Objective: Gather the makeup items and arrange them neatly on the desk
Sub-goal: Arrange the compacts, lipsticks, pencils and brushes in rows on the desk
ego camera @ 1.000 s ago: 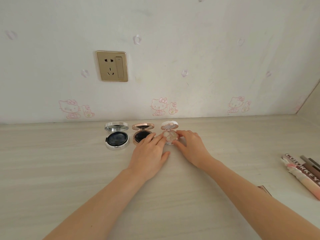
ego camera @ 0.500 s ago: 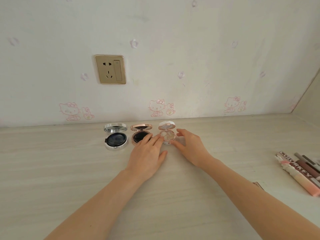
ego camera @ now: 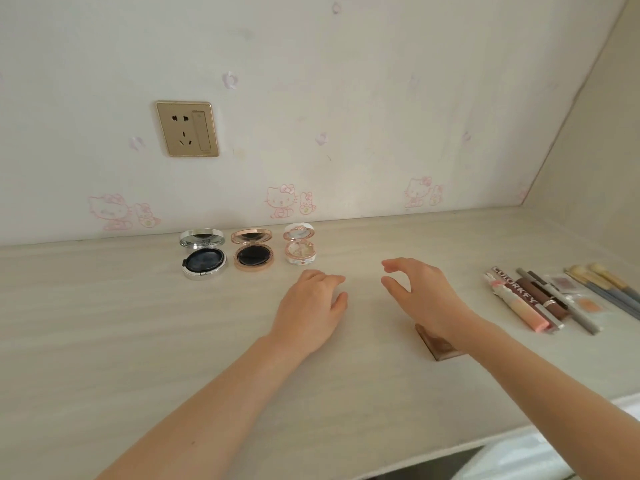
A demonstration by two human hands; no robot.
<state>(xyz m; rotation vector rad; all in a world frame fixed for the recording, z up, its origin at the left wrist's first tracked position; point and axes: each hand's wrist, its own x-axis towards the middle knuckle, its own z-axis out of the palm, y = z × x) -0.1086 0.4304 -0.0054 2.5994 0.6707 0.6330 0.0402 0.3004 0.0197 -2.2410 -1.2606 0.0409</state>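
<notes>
Three open compacts stand in a row near the wall: a silver compact (ego camera: 203,258), a rose-gold compact (ego camera: 252,254) and a small white floral compact (ego camera: 300,249). My left hand (ego camera: 311,306) rests palm down on the desk (ego camera: 104,323), a little in front of the floral compact, holding nothing. My right hand (ego camera: 419,292) hovers to its right, fingers curved apart and empty. A brown flat palette (ego camera: 434,344) lies partly under my right wrist. To the right lies a group of lip tubes (ego camera: 523,303), pencils and brushes (ego camera: 602,285).
A wall with cartoon-cat stickers and a gold power socket (ego camera: 187,129) backs the desk. A side wall closes the right end. The desk's front edge runs along the lower right.
Both hands have let go of the white floral compact and drawn back toward me; the right hand has moved rightward. The view has shifted right, showing more of the tubes and brushes.
</notes>
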